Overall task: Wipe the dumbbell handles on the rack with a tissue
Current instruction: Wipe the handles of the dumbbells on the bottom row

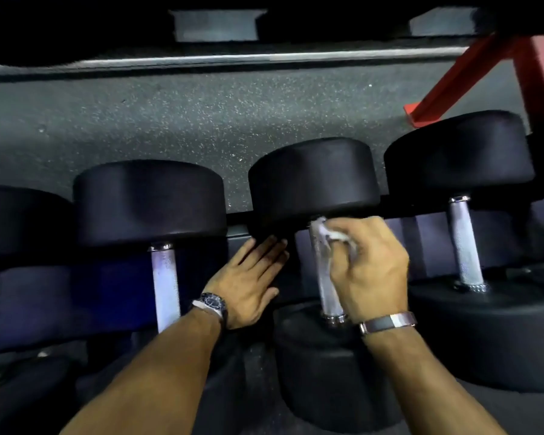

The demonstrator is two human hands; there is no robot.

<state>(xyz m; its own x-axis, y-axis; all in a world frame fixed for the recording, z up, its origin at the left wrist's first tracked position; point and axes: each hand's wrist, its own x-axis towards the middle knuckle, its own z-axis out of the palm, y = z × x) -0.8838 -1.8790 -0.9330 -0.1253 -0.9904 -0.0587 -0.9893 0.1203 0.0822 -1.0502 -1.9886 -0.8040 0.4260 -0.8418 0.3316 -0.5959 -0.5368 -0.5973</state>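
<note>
Head view:
Handle (325, 277): long axis front to back on the rack (421, 233), between two black heads; knurled, silvery.
Right hand (371, 271): nearer, curled round handle's far end, pinching tissue (330, 233) against it.
Left hand (252, 277): flat, fingers straight, just left of handle.
Next handle (465, 243): to the right.

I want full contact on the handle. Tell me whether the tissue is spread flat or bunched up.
Bunched up. The tissue shows as a crumpled wad under the right hand's curled fingers, pressed against the top of the dumbbell handle.
</note>
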